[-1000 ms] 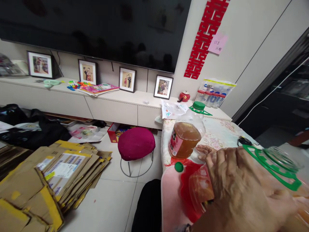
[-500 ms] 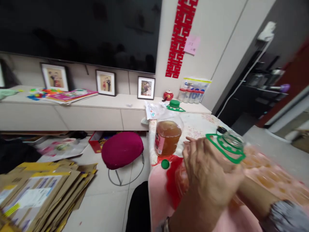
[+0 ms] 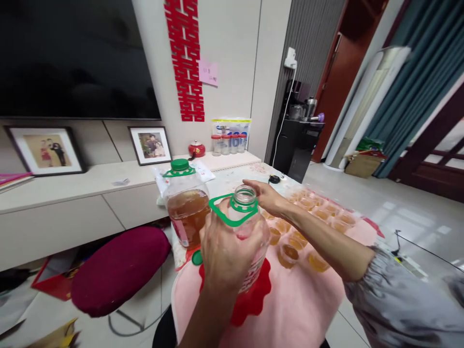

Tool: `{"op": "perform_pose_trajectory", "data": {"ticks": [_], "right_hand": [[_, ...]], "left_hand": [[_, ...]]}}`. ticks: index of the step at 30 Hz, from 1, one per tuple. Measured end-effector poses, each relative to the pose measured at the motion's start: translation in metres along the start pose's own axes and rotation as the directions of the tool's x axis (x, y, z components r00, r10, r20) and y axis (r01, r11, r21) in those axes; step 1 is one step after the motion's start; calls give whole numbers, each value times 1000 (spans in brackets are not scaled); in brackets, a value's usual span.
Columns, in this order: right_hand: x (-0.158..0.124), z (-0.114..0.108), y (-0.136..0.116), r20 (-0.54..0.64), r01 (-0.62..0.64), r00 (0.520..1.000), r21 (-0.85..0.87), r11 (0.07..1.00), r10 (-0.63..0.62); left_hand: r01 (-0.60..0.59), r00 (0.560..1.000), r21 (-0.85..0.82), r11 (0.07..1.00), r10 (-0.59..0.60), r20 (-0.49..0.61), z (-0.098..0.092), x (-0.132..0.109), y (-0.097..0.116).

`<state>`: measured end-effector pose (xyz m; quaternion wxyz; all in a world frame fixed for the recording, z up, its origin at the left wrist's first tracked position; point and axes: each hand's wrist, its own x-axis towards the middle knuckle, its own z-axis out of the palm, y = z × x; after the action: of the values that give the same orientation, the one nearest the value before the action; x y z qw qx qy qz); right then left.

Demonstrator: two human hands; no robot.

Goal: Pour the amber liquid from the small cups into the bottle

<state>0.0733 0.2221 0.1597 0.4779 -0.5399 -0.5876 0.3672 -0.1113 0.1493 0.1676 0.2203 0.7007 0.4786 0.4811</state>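
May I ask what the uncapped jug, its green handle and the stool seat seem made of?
Uncapped jug: probably clear, glossy plastic, transparent with highlights. Green handle: likely opaque molded plastic, evenly colored. Stool seat: perhaps matte fabric, showing little shine; fiber unclear.

The left hand point(image 3: 228, 246) covers much of the open jug point(image 3: 264, 244), and the lettering on the jug's front is broken up behind the fingers and too blurred to read. Part of the right hand point(image 3: 267, 199) is lost behind the jug's neck (whether it touches the plastic cannot be told). The right forearm point(image 3: 322, 237) blocks some of the filled cups point(image 3: 290, 253), so their number stays unclear. The jug hides part of the red mat point(image 3: 250, 309). Writing on the pink note point(image 3: 208, 72) is too small to make out. The television point(image 3: 72, 63), curtain point(image 3: 416, 82) and grey sleeve point(image 3: 395, 295) run past the edges.
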Motion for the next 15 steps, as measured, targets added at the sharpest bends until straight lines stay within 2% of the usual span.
{"op": "perform_pose_trajectory", "data": {"ticks": [4,8,10,12,15], "right_hand": [[-35,-26,-13,-3,24,1000,68,997,-24],[-102,-44,-31,-67,138,989,37,990,-135],[-139,-48,-32,-147,166,974,-69,984,-174],[-174,-48,-22,-197,112,971,-136,984,-137],[-220,-40,16,-333,24,940,-157,987,-76]], "left_hand": [[7,998,74,997,-11,60,-3,4,-1],[42,997,127,991,-50,60,-5,4,0],[43,996,128,991,-53,73,-5,3,0],[46,995,125,991,-57,87,-6,3,-1],[60,995,119,991,-69,76,-7,4,0]]}}
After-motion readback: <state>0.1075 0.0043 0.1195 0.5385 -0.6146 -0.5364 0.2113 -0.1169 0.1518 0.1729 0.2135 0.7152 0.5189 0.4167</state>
